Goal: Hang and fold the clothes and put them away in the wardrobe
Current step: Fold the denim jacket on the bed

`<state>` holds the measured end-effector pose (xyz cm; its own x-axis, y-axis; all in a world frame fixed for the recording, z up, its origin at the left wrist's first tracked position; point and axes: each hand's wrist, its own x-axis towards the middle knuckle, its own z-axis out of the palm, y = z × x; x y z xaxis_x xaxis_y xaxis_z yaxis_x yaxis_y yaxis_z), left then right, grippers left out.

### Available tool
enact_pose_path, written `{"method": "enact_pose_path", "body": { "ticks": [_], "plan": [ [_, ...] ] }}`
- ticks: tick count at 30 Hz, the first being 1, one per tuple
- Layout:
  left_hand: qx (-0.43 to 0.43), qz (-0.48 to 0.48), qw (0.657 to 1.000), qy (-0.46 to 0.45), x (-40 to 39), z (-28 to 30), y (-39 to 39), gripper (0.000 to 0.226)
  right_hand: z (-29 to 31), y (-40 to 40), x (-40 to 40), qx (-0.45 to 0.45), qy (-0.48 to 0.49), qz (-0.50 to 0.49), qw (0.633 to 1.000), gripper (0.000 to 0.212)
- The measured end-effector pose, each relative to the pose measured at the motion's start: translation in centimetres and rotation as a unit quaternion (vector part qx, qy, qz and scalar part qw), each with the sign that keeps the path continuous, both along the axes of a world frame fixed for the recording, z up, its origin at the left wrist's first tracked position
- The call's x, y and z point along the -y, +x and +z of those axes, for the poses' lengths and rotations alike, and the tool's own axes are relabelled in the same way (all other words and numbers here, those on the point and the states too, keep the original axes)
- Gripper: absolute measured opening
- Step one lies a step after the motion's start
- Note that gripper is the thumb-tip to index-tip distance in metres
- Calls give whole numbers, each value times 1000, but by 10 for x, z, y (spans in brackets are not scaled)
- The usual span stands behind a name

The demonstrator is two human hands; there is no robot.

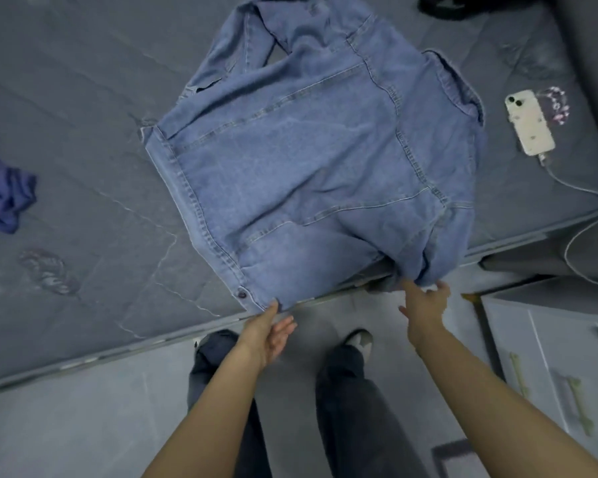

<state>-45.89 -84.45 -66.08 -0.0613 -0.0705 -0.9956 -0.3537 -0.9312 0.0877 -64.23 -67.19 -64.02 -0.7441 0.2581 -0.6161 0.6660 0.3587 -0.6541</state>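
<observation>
Now my left hand (268, 334) and right hand (425, 305) pinch the denim jacket (308, 160) at the bed (83, 98) edge; a phone (529, 122) and blue cloth (4, 194) lie well apart.

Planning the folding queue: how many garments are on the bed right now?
3: denim jacket spread mid-bed, small blue garment at left edge, dark item at top edge, cropped, possibly clothing. More may lie out of frame.

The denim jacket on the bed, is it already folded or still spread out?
Spread out. The denim jacket lies back side up on the bed, one sleeve bent beside it; both hands touch its near edge.
</observation>
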Motion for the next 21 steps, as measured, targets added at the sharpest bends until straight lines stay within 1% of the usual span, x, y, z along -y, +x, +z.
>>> {"method": "enact_pose_path", "body": {
  "ticks": [1,2,3,4,5,6,7,8,9,11,12,14,16,17,19,20,21],
  "plan": [
    [-9,61,998,-4,-9,-3,-4,35,-3,-10,-8,-51,50,68,995,58],
    [-20,118,993,-18,-16,-5,-6,33,-7,-19,-15,-82,93,147,981,62],
    [-28,158,986,-36,-21,-7,-7,32,-12,-26,-21,-91,126,222,963,68],
    [-35,178,982,-50,-23,-8,-8,34,-19,-34,-26,-91,139,276,947,75],
    [-44,187,980,-59,-24,-7,-8,40,-26,-41,-28,-90,138,301,939,79],
    [-52,191,978,-61,-23,-6,-8,50,-32,-48,-27,-85,134,293,943,81],
    [-54,193,978,-60,-21,-6,-7,59,-37,-55,-26,-80,138,258,953,81],
    [-51,191,979,-58,-18,-7,-5,63,-41,-64,-24,-74,159,210,962,77],
    [-47,183,980,-58,-15,-8,-4,62,-44,-74,-23,-70,197,169,963,73],
    [-44,151,986,-61,-12,-8,-4,52,-48,-94,-28,-65,251,151,954,66],
    [-51,137,987,-63,-12,-6,-4,49,-52,-105,-33,-64,242,164,954,63],
    [-85,126,985,-76,-15,-1,-7,50,-58,-122,-44,-46,160,189,968,48],
    [-125,151,972,-127,-16,7,-10,47,-54,-130,-52,-31,90,201,975,35],
    [-140,173,961,-165,-15,14,-11,42,-49,-134,-57,-37,69,197,977,33],
    [-168,200,935,-241,-9,33,-7,25,-32,-143,-68,-60,43,169,983,36],
    [-187,197,924,-270,-6,44,-2,21,-22,-149,-78,-70,36,158,984,37],
    [-210,182,915,-292,-3,54,5,22,-13,-157,-90,-79,38,156,984,36]
  ]
}}
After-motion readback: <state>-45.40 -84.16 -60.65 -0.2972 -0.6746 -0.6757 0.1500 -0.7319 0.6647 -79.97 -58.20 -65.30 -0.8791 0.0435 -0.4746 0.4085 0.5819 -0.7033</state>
